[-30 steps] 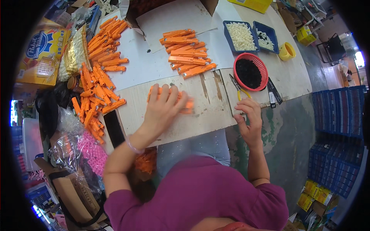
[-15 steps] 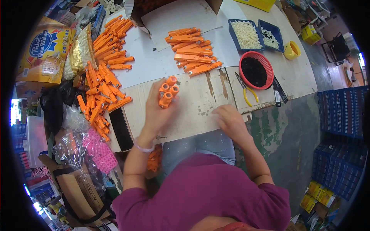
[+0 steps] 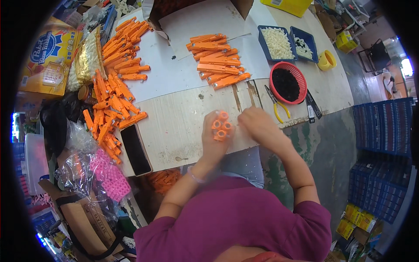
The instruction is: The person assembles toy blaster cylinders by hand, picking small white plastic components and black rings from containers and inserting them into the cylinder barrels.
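Over tabletop [image 3: 170, 126]: your left hand [image 3: 210, 139] clasped round orange tubes [image 3: 221, 128], open ends up; your right hand [image 3: 258, 124] just rightward, grip unclear.

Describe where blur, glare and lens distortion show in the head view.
In the head view, the right hand looks smeared and the left hand, holding orange parts, somewhat soft; in the head view, white glints dot the clear plastic bag and a bright patch at right is washed out; in the head view, stacked blue trays appear skewed near the black rim.
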Demonstrator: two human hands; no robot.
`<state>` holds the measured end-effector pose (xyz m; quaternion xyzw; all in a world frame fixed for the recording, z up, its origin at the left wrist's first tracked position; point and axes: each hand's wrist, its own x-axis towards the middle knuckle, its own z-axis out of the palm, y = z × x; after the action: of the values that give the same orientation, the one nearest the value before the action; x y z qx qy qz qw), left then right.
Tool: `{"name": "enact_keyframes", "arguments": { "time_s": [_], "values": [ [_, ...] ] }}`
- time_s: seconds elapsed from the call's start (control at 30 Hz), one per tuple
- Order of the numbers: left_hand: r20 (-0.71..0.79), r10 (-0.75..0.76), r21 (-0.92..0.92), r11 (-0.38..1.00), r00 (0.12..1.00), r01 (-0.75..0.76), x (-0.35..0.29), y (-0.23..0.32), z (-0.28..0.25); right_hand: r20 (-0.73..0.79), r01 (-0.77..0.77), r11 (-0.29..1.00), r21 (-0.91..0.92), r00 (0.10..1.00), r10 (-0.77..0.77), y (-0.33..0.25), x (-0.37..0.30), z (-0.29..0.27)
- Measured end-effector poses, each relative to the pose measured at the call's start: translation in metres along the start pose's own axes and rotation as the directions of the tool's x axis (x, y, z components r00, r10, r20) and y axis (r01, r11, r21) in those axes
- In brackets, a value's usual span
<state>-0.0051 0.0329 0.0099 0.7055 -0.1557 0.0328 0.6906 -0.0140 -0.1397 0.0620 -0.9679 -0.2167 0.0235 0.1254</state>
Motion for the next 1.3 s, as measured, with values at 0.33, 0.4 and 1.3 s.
{"name": "enact_keyframes", "arguments": {
  "time_s": [0.33,0.4,1.3],
  "values": [
    [0.164,0.260,0.030,0.963,0.952,-0.268,-0.006,-0.014,0.024,-0.157,0.195,0.971,0.139,0.972,-0.173,-0.010,0.006,-0.090],
    [0.180,0.237,0.034,0.968,0.955,-0.247,-0.005,-0.012,0.024,-0.095,0.207,0.972,0.108,0.976,-0.197,-0.009,0.008,-0.096],
    [0.187,0.317,0.084,0.938,0.930,-0.336,-0.002,-0.010,0.021,-0.158,0.153,0.986,0.059,0.977,-0.142,-0.005,-0.012,-0.089]
  ]
}}
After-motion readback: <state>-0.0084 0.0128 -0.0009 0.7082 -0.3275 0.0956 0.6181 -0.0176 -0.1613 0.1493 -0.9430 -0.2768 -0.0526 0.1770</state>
